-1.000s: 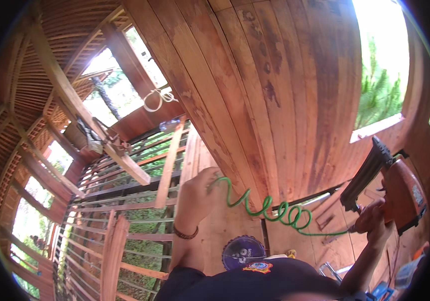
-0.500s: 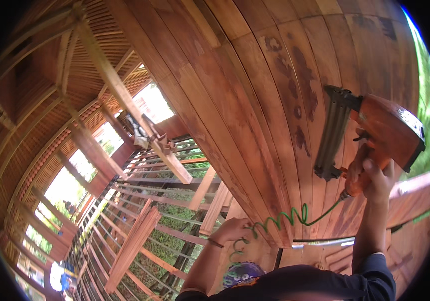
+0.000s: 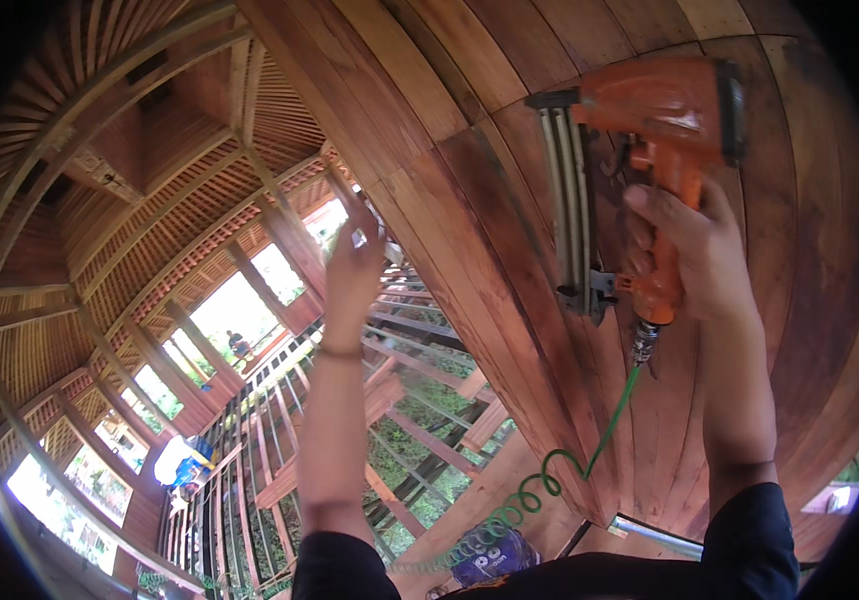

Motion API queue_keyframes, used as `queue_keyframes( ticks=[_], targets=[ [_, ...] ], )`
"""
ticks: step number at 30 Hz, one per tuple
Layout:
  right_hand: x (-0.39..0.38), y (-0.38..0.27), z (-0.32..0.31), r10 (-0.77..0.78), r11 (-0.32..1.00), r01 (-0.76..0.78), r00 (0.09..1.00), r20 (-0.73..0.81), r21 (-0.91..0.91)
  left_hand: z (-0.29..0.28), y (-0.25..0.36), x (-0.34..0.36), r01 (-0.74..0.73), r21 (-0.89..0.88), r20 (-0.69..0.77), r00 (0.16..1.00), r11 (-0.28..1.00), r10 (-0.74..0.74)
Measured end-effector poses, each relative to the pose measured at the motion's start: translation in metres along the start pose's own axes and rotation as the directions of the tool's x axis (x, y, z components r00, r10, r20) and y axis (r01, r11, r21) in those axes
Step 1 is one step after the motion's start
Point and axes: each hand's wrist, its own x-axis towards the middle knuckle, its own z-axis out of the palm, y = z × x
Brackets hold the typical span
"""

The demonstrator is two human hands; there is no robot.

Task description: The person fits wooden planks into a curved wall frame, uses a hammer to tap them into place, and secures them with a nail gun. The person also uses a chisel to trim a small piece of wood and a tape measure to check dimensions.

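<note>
My right hand [image 3: 694, 235] is wrapped round the grip of an orange pneumatic nail gun [image 3: 654, 95], held up against a wall of reddish wooden planks [image 3: 469, 240]. Its long grey magazine [image 3: 567, 210] points down the left side, and its dark nose is close to the boards; whether they touch cannot be seen. From the metal coupling under the grip, a green coiled air hose [image 3: 539, 495] runs down to the left. My left hand [image 3: 354, 260] is raised beside the left edge of the planks, its fingers blurred against bright window light.
Left of the planks lies an open floor frame of joists [image 3: 279, 420] with greenery showing through gaps. Loose boards [image 3: 379, 395] rest across it. A blue-purple container [image 3: 494, 555] stands below, by the hose. Another person [image 3: 184, 462] is at the far left, under a slatted timber roof [image 3: 164, 190].
The nail gun in my right hand has moved up and left across the planks. My left hand has left the hose and risen to the planks' left edge. The view has shifted.
</note>
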Motion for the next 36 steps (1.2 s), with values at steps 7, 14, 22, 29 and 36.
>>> queue_keyframes(
  ticks=[7, 14, 22, 29, 36],
  targets=[
    [0.052, 0.024, 0.010, 0.090, 0.996, -0.088, 0.974, 0.207, -0.018, 0.024, 0.137, 0.208, -0.187, -0.123, -0.143, 0.975, 0.975, 0.169],
    [0.072, 0.039, 0.002, 0.084, 0.995, -0.071, 0.976, 0.201, -0.067, 0.036, 0.121, 0.214, -0.217, 0.111, -0.224, 0.945, 0.970, 0.237],
    [0.084, 0.057, 0.005, 0.123, 0.992, -0.118, 0.967, 0.223, -0.038, 0.033, 0.119, 0.223, -0.198, 0.048, -0.189, 0.961, 0.979, 0.204],
    [0.100, 0.061, 0.017, 0.125, 0.989, -0.097, 0.951, 0.282, -0.111, 0.038, 0.116, 0.224, -0.218, 0.046, -0.219, 0.950, 0.975, 0.223],
    [0.104, 0.069, 0.018, 0.138, 0.985, -0.107, 0.961, 0.240, -0.136, 0.046, 0.126, 0.210, -0.190, 0.105, -0.261, 0.942, 0.976, 0.212]
  ],
)
